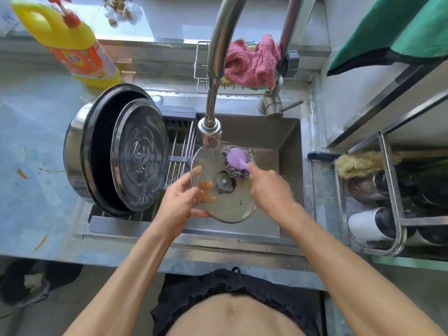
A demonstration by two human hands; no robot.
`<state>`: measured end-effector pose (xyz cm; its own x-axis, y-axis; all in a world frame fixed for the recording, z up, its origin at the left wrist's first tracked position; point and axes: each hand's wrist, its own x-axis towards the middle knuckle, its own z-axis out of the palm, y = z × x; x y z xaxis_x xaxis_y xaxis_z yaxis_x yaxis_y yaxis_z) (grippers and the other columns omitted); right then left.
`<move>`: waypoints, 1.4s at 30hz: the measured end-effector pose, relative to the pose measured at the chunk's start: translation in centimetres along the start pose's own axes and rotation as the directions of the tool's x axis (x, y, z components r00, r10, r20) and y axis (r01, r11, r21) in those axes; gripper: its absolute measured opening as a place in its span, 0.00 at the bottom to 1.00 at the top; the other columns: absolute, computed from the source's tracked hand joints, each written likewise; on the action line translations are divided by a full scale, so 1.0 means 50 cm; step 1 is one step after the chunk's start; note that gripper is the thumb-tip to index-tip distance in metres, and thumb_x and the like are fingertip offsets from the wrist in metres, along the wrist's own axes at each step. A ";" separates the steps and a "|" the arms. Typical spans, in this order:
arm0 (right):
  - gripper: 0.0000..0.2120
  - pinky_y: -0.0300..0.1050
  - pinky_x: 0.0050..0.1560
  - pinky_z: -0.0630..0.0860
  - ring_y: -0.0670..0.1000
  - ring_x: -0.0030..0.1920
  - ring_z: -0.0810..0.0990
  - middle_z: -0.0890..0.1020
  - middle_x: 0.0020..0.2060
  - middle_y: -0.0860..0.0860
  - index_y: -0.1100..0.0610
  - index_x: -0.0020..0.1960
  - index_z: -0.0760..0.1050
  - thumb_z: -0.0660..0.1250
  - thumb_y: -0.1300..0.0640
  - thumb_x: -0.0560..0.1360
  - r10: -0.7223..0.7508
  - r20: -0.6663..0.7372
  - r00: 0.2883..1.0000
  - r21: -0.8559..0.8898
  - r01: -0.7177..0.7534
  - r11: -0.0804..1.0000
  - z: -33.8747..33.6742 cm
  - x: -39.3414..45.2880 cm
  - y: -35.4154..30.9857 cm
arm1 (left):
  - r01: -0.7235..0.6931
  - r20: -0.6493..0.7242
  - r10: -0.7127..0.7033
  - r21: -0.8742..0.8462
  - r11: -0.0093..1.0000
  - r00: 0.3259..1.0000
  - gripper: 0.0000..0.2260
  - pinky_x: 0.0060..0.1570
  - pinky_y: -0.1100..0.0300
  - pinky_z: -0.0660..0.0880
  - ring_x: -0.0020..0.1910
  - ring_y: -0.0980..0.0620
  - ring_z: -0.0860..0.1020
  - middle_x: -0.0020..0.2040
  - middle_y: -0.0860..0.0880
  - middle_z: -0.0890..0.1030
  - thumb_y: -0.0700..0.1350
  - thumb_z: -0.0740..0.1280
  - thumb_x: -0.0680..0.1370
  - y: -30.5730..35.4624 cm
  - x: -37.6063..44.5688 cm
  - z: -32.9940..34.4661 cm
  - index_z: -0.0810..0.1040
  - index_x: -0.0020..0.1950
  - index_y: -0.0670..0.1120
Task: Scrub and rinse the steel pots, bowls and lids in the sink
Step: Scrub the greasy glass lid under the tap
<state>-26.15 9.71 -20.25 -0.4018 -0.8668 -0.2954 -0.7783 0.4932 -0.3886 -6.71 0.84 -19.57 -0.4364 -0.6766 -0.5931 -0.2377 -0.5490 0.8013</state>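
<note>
Lid (pixel 224 190) sits over the sink (pixel 289 146), its left rim pinched in my left hand (pixel 180 202); my right hand (pixel 269 184) grips the scrubber (pixel 236 163) against its top.

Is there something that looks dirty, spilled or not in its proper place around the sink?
Yes. Orange-brown scraps lie scattered on the wet counter left of the sink. The big steel pot lies tipped on its side on the rack, a steel lid leaning in its mouth.
</note>
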 end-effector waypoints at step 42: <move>0.21 0.55 0.36 0.77 0.62 0.36 0.78 0.82 0.41 0.59 0.37 0.71 0.64 0.56 0.55 0.82 -0.231 -0.017 0.973 0.245 0.228 0.942 0.015 -0.024 -0.007 | -0.079 0.113 0.088 -0.084 0.993 0.990 0.26 0.45 0.43 0.84 0.58 0.39 0.83 0.63 0.42 0.82 0.38 0.66 0.79 -0.005 0.005 -0.003 0.68 0.76 0.52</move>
<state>-25.05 10.61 -20.41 -0.2195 -0.9584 -0.1827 -0.7071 0.2853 -0.6470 -6.64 0.74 -19.93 -0.5513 -0.6625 -0.5072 -0.1284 -0.5333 0.8361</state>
